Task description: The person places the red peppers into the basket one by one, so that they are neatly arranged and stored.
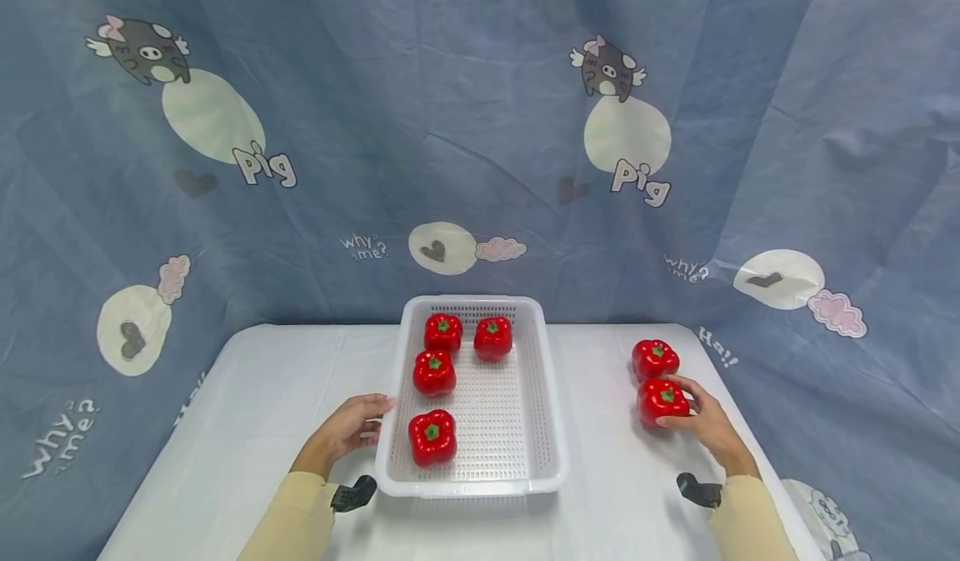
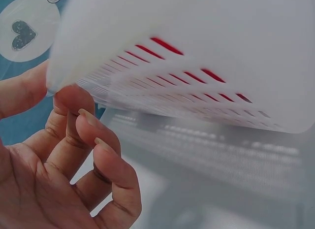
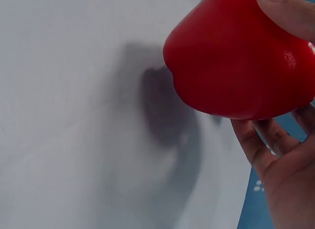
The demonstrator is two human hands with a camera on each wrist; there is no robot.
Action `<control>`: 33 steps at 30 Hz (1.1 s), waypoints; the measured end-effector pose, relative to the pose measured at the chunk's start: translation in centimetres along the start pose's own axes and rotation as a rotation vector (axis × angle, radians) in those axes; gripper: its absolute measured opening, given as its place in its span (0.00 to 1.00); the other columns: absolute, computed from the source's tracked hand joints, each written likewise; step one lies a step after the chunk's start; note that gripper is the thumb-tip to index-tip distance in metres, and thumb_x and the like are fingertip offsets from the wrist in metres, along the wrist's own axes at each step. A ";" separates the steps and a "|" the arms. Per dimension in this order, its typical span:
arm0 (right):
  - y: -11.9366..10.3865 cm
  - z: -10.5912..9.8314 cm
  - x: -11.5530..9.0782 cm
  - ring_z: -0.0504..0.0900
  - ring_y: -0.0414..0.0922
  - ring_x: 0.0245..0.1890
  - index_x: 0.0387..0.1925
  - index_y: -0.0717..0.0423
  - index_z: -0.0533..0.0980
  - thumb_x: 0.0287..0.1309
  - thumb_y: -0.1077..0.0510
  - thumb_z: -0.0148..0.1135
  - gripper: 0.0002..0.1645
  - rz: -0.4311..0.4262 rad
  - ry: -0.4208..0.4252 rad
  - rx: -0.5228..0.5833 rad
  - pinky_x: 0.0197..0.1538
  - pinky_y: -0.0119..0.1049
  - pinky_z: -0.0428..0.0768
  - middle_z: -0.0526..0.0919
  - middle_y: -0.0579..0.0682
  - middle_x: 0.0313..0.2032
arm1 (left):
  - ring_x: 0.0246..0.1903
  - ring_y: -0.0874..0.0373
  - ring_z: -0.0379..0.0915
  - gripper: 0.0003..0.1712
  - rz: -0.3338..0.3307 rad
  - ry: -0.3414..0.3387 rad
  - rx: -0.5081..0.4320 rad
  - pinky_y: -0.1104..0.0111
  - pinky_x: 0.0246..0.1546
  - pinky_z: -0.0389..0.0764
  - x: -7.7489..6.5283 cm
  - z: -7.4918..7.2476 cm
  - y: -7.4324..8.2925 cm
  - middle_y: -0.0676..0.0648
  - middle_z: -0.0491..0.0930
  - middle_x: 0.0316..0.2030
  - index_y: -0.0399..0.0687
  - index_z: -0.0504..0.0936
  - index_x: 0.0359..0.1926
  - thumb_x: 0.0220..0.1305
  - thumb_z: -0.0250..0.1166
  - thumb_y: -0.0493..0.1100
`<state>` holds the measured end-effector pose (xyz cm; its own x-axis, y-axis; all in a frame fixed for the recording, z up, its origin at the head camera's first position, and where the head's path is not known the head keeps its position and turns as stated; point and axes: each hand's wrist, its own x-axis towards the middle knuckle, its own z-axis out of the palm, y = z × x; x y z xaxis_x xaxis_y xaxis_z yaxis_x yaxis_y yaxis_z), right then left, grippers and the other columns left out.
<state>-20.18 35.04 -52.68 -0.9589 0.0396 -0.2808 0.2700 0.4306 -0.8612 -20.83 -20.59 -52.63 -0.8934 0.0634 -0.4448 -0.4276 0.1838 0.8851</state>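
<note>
My right hand (image 1: 708, 423) grips a red bell pepper (image 1: 663, 403), thumb on the near side and fingers round the far side. In the right wrist view this bell pepper (image 3: 241, 61) fills the upper right, with its shadow on the white surface. Just behind it on the table lies another red bell pepper (image 1: 655, 359). At the left, my left hand (image 1: 351, 428) pinches the rim of a white plastic basket (image 1: 551, 411) between thumb and fingers. Several red bell peppers (image 1: 432, 438) sit inside the basket, and red shows through the slots of its wall (image 2: 197, 108) in the left wrist view.
The white table (image 1: 600, 503) reaches back to a blue curtain (image 1: 480, 127) printed with pigs and lettering. The basket stands at the middle of the table, its far end close to the curtain. A dark strap device (image 1: 352, 494) is on each wrist.
</note>
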 end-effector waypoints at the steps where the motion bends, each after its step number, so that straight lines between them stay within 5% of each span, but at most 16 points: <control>1: -0.1 0.1 0.0 0.45 0.68 0.69 0.74 0.54 0.49 0.47 0.54 0.75 0.59 -0.004 -0.002 0.000 0.62 0.65 0.60 0.45 0.65 0.72 | 0.37 0.52 0.75 0.28 -0.001 0.006 -0.003 0.63 0.38 0.81 0.0 0.0 0.0 0.42 0.81 0.46 0.38 0.77 0.55 0.62 0.64 0.54; 33: -7.1 2.3 2.6 0.54 0.67 0.66 0.70 0.50 0.59 0.44 0.55 0.77 0.53 -0.197 -0.077 -0.040 0.52 0.53 0.77 0.57 0.63 0.67 | 0.36 0.52 0.75 0.25 -0.014 0.005 -0.014 0.65 0.36 0.79 0.0 -0.1 0.1 0.44 0.82 0.41 0.37 0.77 0.55 0.65 0.62 0.50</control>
<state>-24.40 30.00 -48.25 -0.9830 -0.1173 -0.1412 0.0726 0.4584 -0.8858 -20.87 -20.63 -52.57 -0.8880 0.0557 -0.4565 -0.4419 0.1713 0.8806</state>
